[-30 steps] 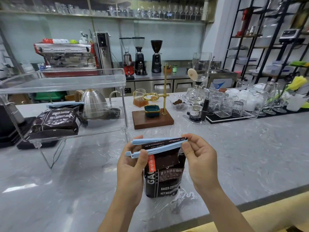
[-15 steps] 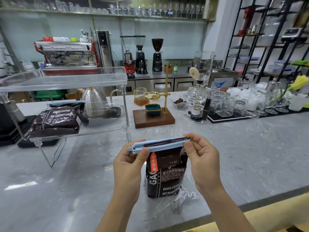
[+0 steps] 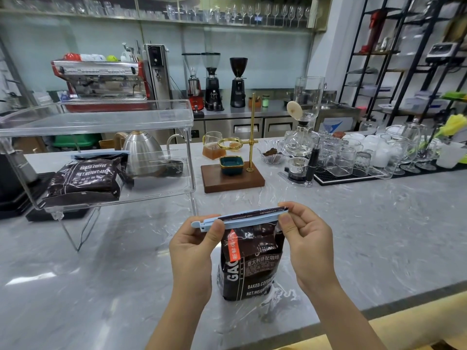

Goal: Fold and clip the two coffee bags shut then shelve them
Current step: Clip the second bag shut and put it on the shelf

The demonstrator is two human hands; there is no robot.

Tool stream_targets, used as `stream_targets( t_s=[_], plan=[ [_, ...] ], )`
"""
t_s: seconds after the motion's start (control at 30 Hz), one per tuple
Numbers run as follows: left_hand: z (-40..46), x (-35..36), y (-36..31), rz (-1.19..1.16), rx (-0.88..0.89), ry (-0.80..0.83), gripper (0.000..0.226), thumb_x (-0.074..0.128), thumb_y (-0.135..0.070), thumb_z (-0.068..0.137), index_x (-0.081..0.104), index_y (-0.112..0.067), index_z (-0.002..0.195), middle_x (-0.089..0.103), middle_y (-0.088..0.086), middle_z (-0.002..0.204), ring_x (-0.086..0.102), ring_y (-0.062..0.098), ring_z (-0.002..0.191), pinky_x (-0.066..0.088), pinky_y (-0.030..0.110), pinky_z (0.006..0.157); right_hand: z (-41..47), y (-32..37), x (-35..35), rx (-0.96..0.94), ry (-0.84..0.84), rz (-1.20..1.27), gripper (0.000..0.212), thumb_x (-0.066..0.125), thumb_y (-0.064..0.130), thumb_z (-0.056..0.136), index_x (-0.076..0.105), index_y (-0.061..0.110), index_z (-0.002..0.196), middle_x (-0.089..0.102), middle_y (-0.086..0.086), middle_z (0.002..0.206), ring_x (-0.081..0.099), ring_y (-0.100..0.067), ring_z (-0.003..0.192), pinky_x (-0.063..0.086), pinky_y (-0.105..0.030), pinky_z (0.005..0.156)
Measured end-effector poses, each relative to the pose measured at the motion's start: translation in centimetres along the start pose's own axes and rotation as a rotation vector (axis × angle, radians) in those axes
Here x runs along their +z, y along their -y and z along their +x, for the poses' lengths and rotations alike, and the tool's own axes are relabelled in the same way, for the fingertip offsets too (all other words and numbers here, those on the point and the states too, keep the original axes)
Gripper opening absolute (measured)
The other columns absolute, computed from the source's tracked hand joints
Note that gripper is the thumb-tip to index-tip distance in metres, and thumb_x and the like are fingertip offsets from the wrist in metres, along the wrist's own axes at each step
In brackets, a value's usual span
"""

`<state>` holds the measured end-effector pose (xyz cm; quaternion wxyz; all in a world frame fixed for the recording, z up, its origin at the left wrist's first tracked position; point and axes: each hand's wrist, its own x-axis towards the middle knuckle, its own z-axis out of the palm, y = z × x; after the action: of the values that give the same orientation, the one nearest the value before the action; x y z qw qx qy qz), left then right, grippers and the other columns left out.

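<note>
Nearest the camera, the second coffee bag (image 3: 250,263) is standing upright on the grey marble counter (image 3: 379,236), top folded over, with a pale blue sealing clip (image 3: 240,219) laid across the fold. The left hand (image 3: 193,251) is pinching the clip's left end (the bit with the little nub sticking out), thumb on the near side. The right hand (image 3: 307,245) is pinching the right end between thumb and fingers. The two bars of the clip look pretty much pressed together along the fold, but I can't tell if the latch has actually caught.

So I'd say the step in hand is clipping bag number two. The next move probably calls for a firm squeeze at the latch end, then a quick check that the fold isn't slipping out before lifting it.

Further back on the left there's a clear acrylic shelf rack (image 3: 190,157), and the first coffee bag (image 3: 86,179) is lying flat on its lower tier, with its own blue clip (image 3: 99,155) along the far edge. That one looks done. There's open room on that tier just right of it, so that's my guess for where this one goes.

Farther off: a gooseneck kettle (image 3: 141,150) behind the rack, a pour-over stand (image 3: 233,170) in the middle, glassware on the right.
</note>
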<state>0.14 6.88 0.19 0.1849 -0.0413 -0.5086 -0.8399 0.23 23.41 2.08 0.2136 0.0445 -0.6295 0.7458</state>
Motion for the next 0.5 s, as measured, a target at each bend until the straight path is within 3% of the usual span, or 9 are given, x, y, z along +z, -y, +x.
stream_targets(
  t_s=[0.33, 0.5],
  plan=[
    [0.41, -0.25, -0.5, 0.007, -0.094, 0.009, 0.02, 0.085, -0.03, 0.059, 0.073, -0.017, 0.067, 0.071, 0.004, 0.073, 0.062, 0.026, 0.078, 0.051, 0.038, 0.081, 0.09, -0.28, -0.18, -0.001, 0.004, 0.014, 0.017, 0.058, 0.0, 0.091, 0.066, 0.014, 0.094, 0.078, 0.003, 0.074, 0.072, -0.006, 0.068, 0.055, -0.015, 0.062],
    [0.4, 0.11, -0.58, -0.018, -0.156, 0.023, 0.045, 0.068, -0.034, 0.074, 0.065, 0.007, 0.092, 0.071, 0.011, 0.081, 0.066, 0.015, 0.066, 0.052, 0.021, 0.062, -0.03, -0.84, -0.02, 0.003, 0.009, 0.044, 0.014, 0.06, 0.004, 0.09, 0.066, 0.013, 0.097, 0.079, 0.0, 0.081, 0.073, -0.01, 0.074, 0.056, -0.018, 0.067]
  ],
)
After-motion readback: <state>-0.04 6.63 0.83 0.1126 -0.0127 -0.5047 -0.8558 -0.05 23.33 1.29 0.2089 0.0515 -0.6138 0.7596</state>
